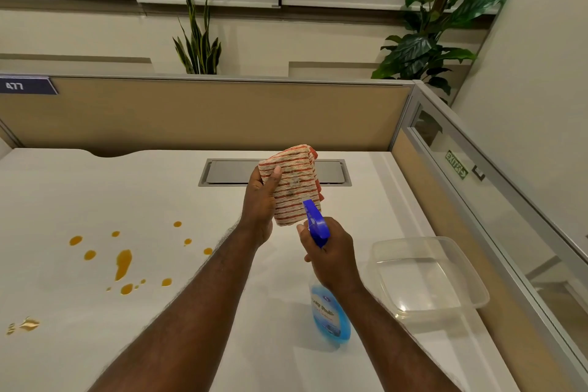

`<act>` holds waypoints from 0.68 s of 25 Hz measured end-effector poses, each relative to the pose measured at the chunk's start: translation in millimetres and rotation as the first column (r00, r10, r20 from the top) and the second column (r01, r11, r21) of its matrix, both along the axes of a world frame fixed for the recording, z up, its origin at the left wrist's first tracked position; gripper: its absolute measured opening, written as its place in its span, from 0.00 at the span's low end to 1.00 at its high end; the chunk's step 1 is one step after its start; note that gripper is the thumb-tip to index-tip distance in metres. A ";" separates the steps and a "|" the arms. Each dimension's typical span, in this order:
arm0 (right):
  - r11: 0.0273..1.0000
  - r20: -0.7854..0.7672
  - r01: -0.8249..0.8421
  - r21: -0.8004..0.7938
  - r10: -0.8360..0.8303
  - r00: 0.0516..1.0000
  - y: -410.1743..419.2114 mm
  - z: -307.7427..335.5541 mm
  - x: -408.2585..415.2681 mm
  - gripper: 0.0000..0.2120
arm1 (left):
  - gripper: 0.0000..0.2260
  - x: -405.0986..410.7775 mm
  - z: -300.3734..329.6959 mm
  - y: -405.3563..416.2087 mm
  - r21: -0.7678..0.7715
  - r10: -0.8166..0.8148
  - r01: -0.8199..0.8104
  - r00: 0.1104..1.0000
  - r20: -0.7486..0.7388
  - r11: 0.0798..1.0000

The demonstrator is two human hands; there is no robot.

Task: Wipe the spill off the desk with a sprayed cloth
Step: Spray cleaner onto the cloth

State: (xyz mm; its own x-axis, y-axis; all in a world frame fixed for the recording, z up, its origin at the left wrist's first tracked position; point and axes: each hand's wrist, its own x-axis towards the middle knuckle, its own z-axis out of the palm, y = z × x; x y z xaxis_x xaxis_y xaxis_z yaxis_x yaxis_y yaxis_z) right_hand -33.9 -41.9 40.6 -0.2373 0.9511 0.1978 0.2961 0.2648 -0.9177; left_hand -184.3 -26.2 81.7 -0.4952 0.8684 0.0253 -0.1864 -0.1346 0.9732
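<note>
My left hand holds a folded cloth with orange and cream stripes upright above the white desk; a greyish damp patch shows on its face. My right hand grips the neck of a spray bottle filled with blue liquid, and its blue nozzle points at the cloth from just below it. An orange spill lies in scattered drops and one long streak on the desk's left part, with more drops near the left edge.
A clear plastic container sits on the desk at the right. A grey cable hatch is set into the desk behind the cloth. Beige partition panels bound the desk at the back and right, with plants behind.
</note>
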 end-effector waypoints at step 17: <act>0.908 -0.193 0.393 0.143 -0.364 0.911 9.1 -13.3 -4.4 0.14 | 0.16 -26.9 -56.1 -29.1 -0.102 -0.024 0.030 0.998 0.055 0.994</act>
